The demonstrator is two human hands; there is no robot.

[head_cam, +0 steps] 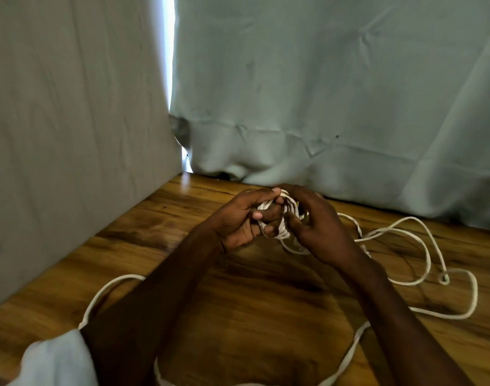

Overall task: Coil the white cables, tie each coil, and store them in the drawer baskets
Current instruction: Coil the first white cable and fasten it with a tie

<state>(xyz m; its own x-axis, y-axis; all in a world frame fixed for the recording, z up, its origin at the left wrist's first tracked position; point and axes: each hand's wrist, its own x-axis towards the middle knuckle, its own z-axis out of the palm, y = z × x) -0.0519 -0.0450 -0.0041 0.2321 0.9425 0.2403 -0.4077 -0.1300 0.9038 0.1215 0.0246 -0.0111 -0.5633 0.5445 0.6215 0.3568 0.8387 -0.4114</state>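
Note:
A small coil of white cable [283, 218] sits between my two hands above the wooden table [182, 246]. My left hand [243, 218] has its fingers curled through and around the coil. My right hand [316, 227] holds the coil's other side, thumb and fingers pinching the strands. The uncoiled length of cable [427, 246] trails off to the right in loose loops on the table, then runs back toward me along the near edge. Another stretch of cable [104, 291] curves under my left forearm. No drawer or basket is in view.
Pale grey-green cloth [321, 93] hangs behind the table along the far edge, and a second sheet [71, 121] covers the left side. A bright gap shows between them. A white sleeve [54, 360] is at the lower left.

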